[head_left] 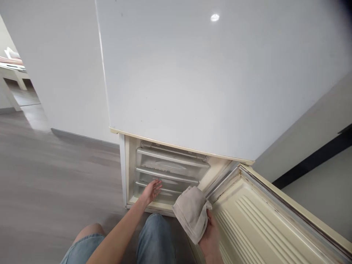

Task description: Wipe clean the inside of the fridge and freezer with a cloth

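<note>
A white fridge stands before me with its upper door [220,73] closed and its lower freezer door [264,223] swung open to the right. Inside are three clear freezer drawers [172,170], stacked. My left hand [153,190] reaches to the lowest drawer's front, fingers spread and touching it. My right hand [211,238] holds a beige cloth [191,212] bunched up near the open door's inner edge.
Grey wood-look floor [41,183] spreads to the left. A white wall [63,73] with a grey skirting stands left of the fridge. A grey wall with a dark strip [313,159] runs on the right. My knees in denim shorts [154,242] are at the bottom.
</note>
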{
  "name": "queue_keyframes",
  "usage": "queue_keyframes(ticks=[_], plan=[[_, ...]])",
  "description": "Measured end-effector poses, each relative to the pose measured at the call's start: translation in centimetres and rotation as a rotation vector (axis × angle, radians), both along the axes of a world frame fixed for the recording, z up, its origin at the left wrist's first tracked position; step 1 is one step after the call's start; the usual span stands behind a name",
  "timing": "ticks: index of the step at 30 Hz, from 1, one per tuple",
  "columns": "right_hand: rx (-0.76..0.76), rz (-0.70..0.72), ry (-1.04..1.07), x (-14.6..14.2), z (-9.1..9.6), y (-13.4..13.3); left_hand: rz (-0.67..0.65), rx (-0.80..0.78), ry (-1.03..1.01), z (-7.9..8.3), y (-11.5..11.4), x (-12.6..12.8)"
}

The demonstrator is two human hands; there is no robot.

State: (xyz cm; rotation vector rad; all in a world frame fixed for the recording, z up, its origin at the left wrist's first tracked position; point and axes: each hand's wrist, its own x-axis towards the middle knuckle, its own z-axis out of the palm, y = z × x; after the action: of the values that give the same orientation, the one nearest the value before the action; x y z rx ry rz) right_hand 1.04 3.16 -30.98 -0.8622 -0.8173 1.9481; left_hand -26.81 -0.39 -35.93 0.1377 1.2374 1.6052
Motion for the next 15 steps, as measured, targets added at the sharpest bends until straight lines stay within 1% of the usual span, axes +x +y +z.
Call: queue_keyframes(ticks=[3, 7, 10, 13, 15], plan=[[0.008, 0.007, -0.03, 0.7, -0.4, -0.5, 0.021, 0.04, -0.071, 1.1, 0.7, 0.0], [-0.029, -0.042, -0.106, 1.3, -1.4, -0.9, 0.037, 0.041, -0.106, 2.0, 0.9, 0.4], [-0.098, -0.073, -0.158, 1.3, -2.0, -1.2, 0.052, 0.026, -0.094, 2.3, 1.0, 0.8], [-0.17, -0.09, -0.125, 1.3, -2.7, -1.4, 0.077, 0.005, -0.06, 2.3, 0.8, 1.3], [-0.122, -0.092, -0.121, 1.6, -3.1, -1.3, 0.094, -0.016, -0.031, 2.2, 0.2, 1.7]])
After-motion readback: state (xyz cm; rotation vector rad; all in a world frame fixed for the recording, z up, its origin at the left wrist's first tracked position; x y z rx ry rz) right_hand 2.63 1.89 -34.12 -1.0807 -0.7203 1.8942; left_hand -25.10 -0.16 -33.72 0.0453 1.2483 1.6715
